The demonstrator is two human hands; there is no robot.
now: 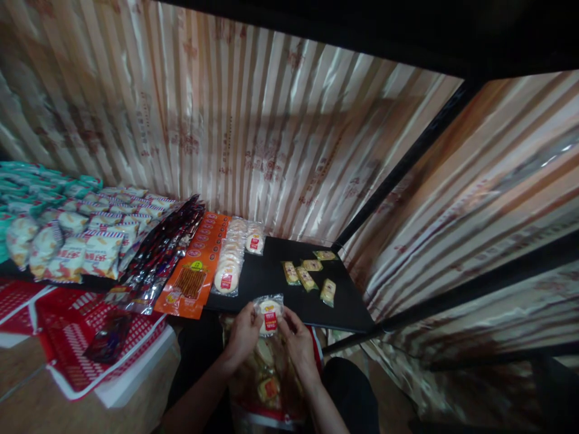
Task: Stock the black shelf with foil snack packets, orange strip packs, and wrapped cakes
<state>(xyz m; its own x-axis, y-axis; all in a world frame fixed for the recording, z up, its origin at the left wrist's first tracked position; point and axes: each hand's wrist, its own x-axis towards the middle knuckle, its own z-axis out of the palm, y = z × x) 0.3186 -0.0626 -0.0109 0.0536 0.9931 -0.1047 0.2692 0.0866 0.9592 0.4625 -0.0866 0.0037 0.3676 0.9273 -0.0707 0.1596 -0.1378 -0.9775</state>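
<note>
My left hand (244, 334) and my right hand (296, 340) both pinch one small clear packet with a round pale snack and a red label (270, 314), held at the front edge of a black shelf (271, 277). Below my hands, on my lap, lies an open large bag (266, 386) with more such packets. On the shelf stand rows of the same round packets (230, 265), and several small yellow-green packets (307, 277) lie loose to the right.
Left along the shelf are orange snack packs (196, 274), dark shiny packets (163, 253), white-and-red bags (90, 247) and teal packets (31, 187). A red basket (81, 337) sits low at left. Striped foil lines the back and right walls.
</note>
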